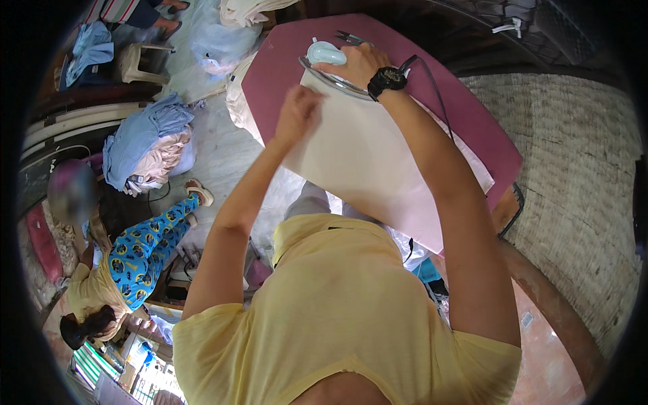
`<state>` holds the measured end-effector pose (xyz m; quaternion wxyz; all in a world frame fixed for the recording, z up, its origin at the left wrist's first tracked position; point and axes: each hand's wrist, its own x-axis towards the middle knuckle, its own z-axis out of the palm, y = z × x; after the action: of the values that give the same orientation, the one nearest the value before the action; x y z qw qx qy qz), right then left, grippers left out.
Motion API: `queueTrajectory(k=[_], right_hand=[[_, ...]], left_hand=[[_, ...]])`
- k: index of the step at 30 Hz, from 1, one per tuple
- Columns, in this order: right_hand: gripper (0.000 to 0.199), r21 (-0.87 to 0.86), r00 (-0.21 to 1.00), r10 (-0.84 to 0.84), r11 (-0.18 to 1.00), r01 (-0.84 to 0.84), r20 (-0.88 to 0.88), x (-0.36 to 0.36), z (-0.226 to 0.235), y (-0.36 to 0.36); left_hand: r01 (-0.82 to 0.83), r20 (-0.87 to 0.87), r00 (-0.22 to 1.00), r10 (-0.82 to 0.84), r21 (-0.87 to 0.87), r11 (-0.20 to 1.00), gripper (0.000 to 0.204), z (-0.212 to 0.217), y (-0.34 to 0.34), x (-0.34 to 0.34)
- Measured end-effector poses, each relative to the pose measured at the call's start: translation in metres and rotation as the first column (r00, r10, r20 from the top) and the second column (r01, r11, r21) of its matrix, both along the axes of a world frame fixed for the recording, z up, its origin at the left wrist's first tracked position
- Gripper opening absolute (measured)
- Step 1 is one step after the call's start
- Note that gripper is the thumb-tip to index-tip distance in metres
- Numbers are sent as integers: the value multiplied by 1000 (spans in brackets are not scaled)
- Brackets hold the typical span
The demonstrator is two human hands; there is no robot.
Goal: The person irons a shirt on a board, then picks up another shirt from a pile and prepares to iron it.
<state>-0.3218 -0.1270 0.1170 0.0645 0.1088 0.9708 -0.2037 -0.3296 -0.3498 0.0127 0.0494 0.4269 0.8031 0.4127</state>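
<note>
"Maroon covers the tabletop, and a cream cloth lies over much of it. Where is the iron?"

"At the tabletop's far end, by the cloth's far edge: pale aqua above, silver along its base."

"And the hands?"

"The right hand, a black watch on its wrist, curls around the iron's handle. The left hand is blurred, near the iron and over the cloth; I cannot tell whether it touches or pinches anything."

"What else?"

"A dark pointed tool lies just beyond the iron. At far left, another person wears blue patterned trousers."
</note>
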Motion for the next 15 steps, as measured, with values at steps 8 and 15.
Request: queueTrajectory(k=[8,15], right_hand=[[81,15,995,25,1000,-23,-100,-2,-5,-3],[83,22,999,15,1000,-16,48,-8,-5,-1]], left_hand=[[-22,-167,986,-5,-161,987,38,-7,-13,57],[-63,-211,977,14,-229,971,33,-8,-10,59]])
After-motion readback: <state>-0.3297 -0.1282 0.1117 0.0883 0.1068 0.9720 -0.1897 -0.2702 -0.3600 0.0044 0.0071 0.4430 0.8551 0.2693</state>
